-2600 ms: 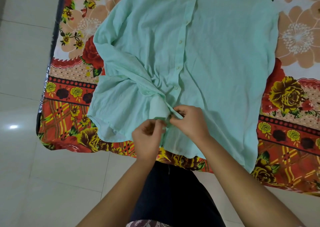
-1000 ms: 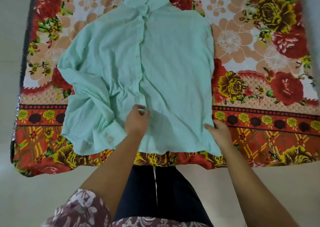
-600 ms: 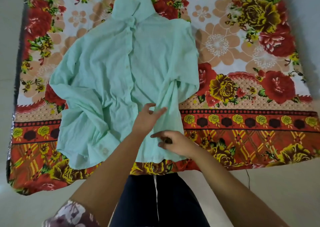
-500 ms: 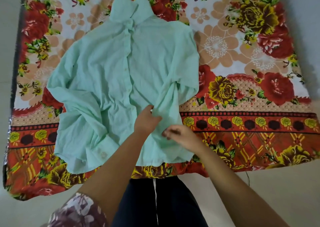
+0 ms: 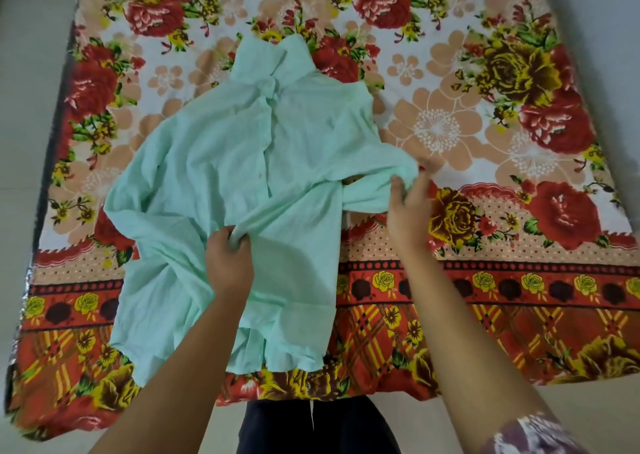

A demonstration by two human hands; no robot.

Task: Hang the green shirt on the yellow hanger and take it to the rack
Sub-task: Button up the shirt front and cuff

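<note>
Right then, you stood at the near edge of the bed (image 5: 485,332), looking down on the floral bedsheet (image 5: 450,124) with its red roses, peach blossoms and orange checked border. Your green shirt (image 5: 221,162) lay across the sheet's left half, front side up, collar (image 5: 273,58) pointing away from you and the button placket running down its middle. Its hem hung just over the near edge of the bed, above your dark trousers (image 5: 311,426).

Your left hand (image 5: 228,259) sat low on the shirt front, near the placket, and its grip was closed tight on a bunched pinch of green cloth, creases fanning out from the knuckles. Your right hand (image 5: 410,207) was out at the shirt's right side, fingers (image 5: 398,190) curled around the end of the right sleeve (image 5: 377,183), thumb side up; that grip held the sleeve fabric, which was folded back on itself and lifted a little off the sheet. The left sleeve (image 5: 138,218) lay crumpled along the shirt's other side, flat on the bed.

A patterned sleeve cuff (image 5: 533,433) showed on your right arm at the bottom corner. Pale floor tiles (image 5: 31,72) ran down the left of the bed.
</note>
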